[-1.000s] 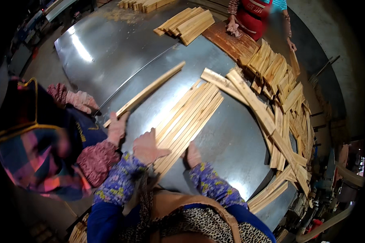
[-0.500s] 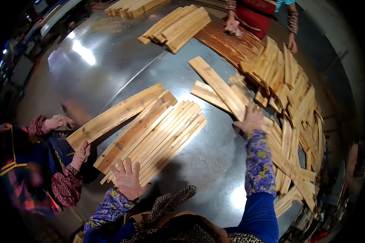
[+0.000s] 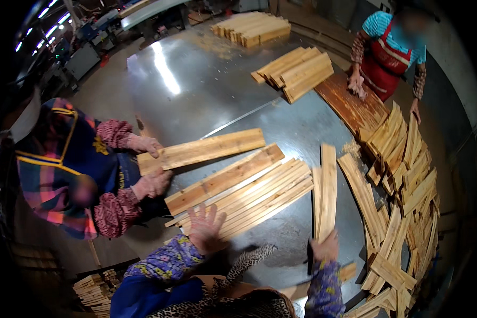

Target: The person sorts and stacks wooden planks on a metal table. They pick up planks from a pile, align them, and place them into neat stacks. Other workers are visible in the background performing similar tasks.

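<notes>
My left hand [image 3: 204, 229] lies open, fingers spread, over the near end of a row of narrow wooden strips [image 3: 265, 199]. Along the far side of that row is a wider knotty board [image 3: 225, 177]. On the right, my right hand [image 3: 325, 246] is closed around the near end of a pale wooden board [image 3: 328, 185]. A second board [image 3: 316, 204] lies partly under it, and I cannot tell whether my hand grips that one too. Both point away from me across the metal table.
At left a co-worker holds a long board [image 3: 212, 150] with both hands. Another person in a red apron [image 3: 384, 63] stands far right by a brown panel [image 3: 350, 100]. A loose board heap [image 3: 392, 259] covers the right edge. Stacked boards [image 3: 297, 71] sit at the back.
My right hand has drawn nearer to me and closed on a board, which now points straight away. My left hand stays spread over the strips. The view has shifted, showing more of both co-workers.
</notes>
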### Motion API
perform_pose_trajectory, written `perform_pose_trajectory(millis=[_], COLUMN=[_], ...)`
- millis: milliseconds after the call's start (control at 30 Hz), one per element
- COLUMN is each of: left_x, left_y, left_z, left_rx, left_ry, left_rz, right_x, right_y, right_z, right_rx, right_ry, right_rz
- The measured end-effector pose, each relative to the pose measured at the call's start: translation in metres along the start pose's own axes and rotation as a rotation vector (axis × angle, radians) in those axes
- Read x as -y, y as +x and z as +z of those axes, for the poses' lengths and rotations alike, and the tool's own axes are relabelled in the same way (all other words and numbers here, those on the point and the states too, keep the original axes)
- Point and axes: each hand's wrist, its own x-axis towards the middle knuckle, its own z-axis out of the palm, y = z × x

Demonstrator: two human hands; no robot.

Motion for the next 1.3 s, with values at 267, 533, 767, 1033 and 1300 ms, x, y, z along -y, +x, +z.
perform_pose_trajectory(millis=[267,533,767,1033,1300], left_x=[-0.002,-0.088,-0.048,-0.029,-0.077], left_y=[-0.01,-0.029,-0.034,-0.035,0.005], left_z=[-0.024,0.055,0.04,-0.072,-0.112], left_rx=[-0.074,0.943,0.642,0.455,0.6], left_ry=[-0.025,-1.651,-1.525,-0.943,-1.714], left_rz=[0.059,-0.159,-0.049,0.167,0.0], right_x=[-0.004,0.09,0.088,0.223,0.159], right_y=[-0.071,-0.176,-0.187,-0.24,-0.204], right_z=[-0.056,-0.005,0.046,0.045,0.062], right_rx=[0.761,0.626,0.454,0.449,0.686], right_ry=[1.361,1.796,1.427,0.841,1.39], right_rz=[0.436,0.342,0.18,-0.04,0.086])
